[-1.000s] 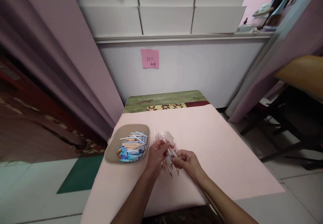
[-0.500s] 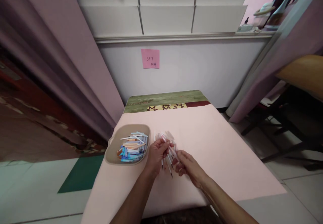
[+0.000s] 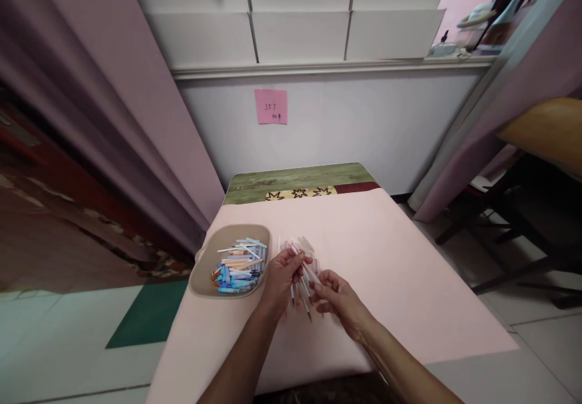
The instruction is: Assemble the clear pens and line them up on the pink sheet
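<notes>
At the frame's centre, we are pinching a slim pale pen (image 3: 312,275) in our left hand (image 3: 282,273), its long axis slanting from upper left to lower right. Our right hand (image 3: 342,301) is curling at its lower end; we cannot tell whether it is gripping. White sticks (image 3: 305,307), partly hidden by our hands, are pointing dark tips downward. A beige basin (image 3: 202,273) is sitting left on the pink-covered table (image 3: 386,264), facing a white wall (image 3: 341,125).
</notes>
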Available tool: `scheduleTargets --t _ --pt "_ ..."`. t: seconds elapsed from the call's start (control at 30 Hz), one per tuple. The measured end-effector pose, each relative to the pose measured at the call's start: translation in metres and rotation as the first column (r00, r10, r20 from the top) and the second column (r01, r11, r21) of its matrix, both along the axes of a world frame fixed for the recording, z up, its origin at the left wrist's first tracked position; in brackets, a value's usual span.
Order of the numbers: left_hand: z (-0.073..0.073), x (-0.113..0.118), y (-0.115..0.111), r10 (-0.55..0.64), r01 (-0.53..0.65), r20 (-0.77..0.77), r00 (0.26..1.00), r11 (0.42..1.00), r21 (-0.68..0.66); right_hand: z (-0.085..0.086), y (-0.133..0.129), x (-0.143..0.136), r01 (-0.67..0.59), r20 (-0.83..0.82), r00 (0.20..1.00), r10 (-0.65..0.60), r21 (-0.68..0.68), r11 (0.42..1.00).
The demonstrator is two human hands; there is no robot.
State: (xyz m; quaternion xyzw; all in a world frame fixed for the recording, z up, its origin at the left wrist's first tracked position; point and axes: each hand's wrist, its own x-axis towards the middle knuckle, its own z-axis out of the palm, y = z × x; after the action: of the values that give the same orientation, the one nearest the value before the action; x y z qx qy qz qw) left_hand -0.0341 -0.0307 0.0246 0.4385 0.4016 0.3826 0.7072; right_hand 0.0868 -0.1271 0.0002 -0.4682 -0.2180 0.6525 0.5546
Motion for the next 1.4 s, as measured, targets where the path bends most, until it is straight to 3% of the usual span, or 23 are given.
scheduleTargets --t 0.2,0.43,0.53,0.6,0.67,0.77,0.83,0.9,0.97,1.03,1.07,1.13,1.2,1.27,1.33,1.4 --pt "-0.003 -0.001 0.001 0.003 -0.003 -0.025 1.000 1.000 0.001 -0.001 0.001 -0.001 -0.069 0.014 0.997 0.070 -0.043 0.997" --pt "0.001 -0.001 0.007 0.133 -0.133 0.007 0.991 0.991 0.029 -0.009 0.001 0.002 0.122 0.073 0.990 -0.124 0.031 0.992" --pt "0.008 -0.005 0.011 0.190 -0.179 -0.076 0.979 0.975 0.133 -0.017 0.000 0.005 0.139 0.112 0.984 -0.138 0.002 0.990" --pt "0.010 -0.010 0.012 0.246 -0.185 -0.215 0.945 0.945 0.271 -0.025 -0.001 0.007 0.149 0.149 0.979 -0.142 -0.034 0.988" --pt "0.008 -0.016 0.012 0.278 -0.081 -0.447 0.850 0.909 0.409 -0.035 -0.002 0.010 0.160 0.179 0.973 -0.147 -0.060 0.985" --pt "-0.002 -0.021 0.009 0.272 0.218 -0.789 0.551 0.866 0.450 -0.048 -0.001 0.013 0.152 0.235 0.962 -0.135 -0.055 0.987" --pt "-0.011 -0.022 0.005 0.273 0.357 -0.885 0.376 0.839 0.411 -0.054 0.001 0.014 0.126 0.299 0.948 -0.107 -0.045 0.991" --pt "-0.018 -0.022 0.001 0.281 0.423 -0.914 0.294 0.819 0.388 -0.056 0.003 0.014 0.102 0.360 0.930 -0.081 -0.040 0.994" --pt "-0.021 -0.022 -0.002 0.287 0.450 -0.919 0.270 0.806 0.384 -0.054 0.005 0.013 0.078 0.399 0.915 -0.061 -0.025 0.997" --pt "-0.020 -0.021 -0.004 0.291 0.439 -0.910 0.295 0.804 0.400 -0.050 0.006 0.011 0.044 0.434 0.900 -0.043 0.007 0.999" --pt "-0.019 -0.020 -0.005 0.285 0.421 -0.896 0.342 0.806 0.417 -0.047 0.007 0.010 0.027 0.458 0.888 -0.037 0.029 0.999" --pt "-0.017 -0.016 -0.007 0.204 0.358 -0.839 0.505 0.835 0.418 -0.042 0.007 0.006 -0.009 0.509 0.861 -0.025 0.066 0.998" --pt "-0.018 -0.013 -0.008 0.034 0.297 -0.721 0.692 0.897 0.327 -0.039 0.006 0.004 -0.042 0.544 0.839 -0.011 0.084 0.996" --pt "-0.018 -0.011 -0.006 -0.065 0.238 -0.591 0.804 0.946 0.220 -0.036 0.003 0.003 -0.086 0.583 0.812 0.020 0.085 0.993" --pt "-0.014 -0.012 0.000 0.000 0.160 -0.562 0.827 0.959 0.235 -0.034 -0.002 0.004 -0.143 0.666 0.744 0.058 0.074 0.987" --pt "-0.006 -0.014 0.008 0.168 0.115 -0.630 0.758 0.916 0.383 -0.033 -0.007 0.007 -0.182 0.757 0.648 0.085 0.044 0.982"
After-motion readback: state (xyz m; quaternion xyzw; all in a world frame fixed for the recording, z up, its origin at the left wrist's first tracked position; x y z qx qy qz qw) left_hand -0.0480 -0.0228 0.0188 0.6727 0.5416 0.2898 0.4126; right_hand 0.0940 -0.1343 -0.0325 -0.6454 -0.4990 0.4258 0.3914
